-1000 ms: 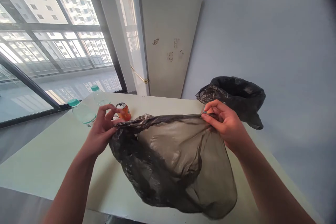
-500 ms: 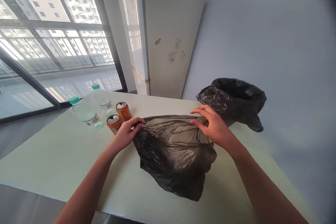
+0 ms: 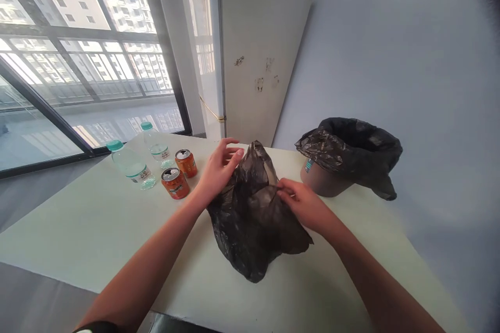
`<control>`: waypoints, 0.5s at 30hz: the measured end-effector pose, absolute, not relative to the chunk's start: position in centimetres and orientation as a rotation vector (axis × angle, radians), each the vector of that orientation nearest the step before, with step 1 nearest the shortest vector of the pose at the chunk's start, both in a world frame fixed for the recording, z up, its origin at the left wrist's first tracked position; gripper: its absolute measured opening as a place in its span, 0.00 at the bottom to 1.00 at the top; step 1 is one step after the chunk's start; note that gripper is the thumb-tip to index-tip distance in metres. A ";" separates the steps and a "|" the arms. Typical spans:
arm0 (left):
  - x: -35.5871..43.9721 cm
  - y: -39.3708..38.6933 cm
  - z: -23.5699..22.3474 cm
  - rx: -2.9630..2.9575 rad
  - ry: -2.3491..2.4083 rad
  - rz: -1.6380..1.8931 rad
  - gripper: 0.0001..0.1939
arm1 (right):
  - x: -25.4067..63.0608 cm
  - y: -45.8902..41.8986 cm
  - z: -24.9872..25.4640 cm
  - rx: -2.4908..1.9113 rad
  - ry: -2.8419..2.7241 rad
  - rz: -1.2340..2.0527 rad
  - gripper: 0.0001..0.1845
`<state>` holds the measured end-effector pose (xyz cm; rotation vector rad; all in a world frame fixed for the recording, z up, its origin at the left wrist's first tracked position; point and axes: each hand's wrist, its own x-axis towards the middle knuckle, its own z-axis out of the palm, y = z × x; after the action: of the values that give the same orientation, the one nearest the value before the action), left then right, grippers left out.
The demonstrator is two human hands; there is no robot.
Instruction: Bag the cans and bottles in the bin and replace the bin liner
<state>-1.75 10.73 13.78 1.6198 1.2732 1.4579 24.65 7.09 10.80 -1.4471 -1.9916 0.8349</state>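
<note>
A thin black plastic bag lies bunched on the table between my hands, its upper part gathered to a raised peak. My right hand pinches the bag's right edge between thumb and fingers. Against the bag's upper left side is my left hand, fingers apart and curved, with the thumb beside the plastic. Just left of that hand stand two orange drink cans, the nearer can and the farther can, both with opened tops.
Two clear bottles with green caps, a nearer bottle and a farther bottle, stand at the left of the pale table. At the right is a bin lined with a black bag. A white fridge stands behind.
My hands have come closer together, and the bag's stretched mouth is now bunched up into a peak. The left hand has released the bag's edge. More of the bin's side shows.
</note>
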 end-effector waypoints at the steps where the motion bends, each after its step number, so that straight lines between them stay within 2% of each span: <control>1: -1.9 10.8 13.1 1.733 1.445 1.560 0.16 | 25.3 7.9 10.6 -1.576 -1.974 0.691 0.10; 2: -2.1 10.7 12.2 1.834 1.600 1.632 0.14 | 26.0 8.6 10.3 -1.706 -1.980 0.546 0.10; 4: -2.6 10.6 9.8 1.987 1.751 1.552 0.12 | 27.2 9.9 9.5 -1.923 -2.024 0.339 0.10; 7: -2.4 10.2 5.8 2.072 1.594 1.006 0.11 | 28.5 10.8 8.5 -2.114 -2.078 0.225 0.09; 9: -1.6 10.0 3.6 2.021 1.497 0.791 0.08 | 28.7 10.5 8.6 -2.122 -2.065 0.085 0.07; 11: -0.8 9.8 2.1 1.892 1.436 0.851 0.06 | 28.0 9.3 9.6 -1.948 -2.006 -0.161 0.11; 13: -0.2 9.8 1.5 1.667 1.377 1.039 0.09 | 26.2 7.2 11.1 -1.635 -1.935 -0.322 0.16; 15: 0.0 9.8 1.5 1.380 1.326 1.193 0.14 | 23.6 4.5 11.9 -1.338 -2.001 -0.188 0.12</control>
<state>-0.05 9.83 1.51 1.3801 1.3264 1.1932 23.62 4.52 11.90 -1.3383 -2.0006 -0.1875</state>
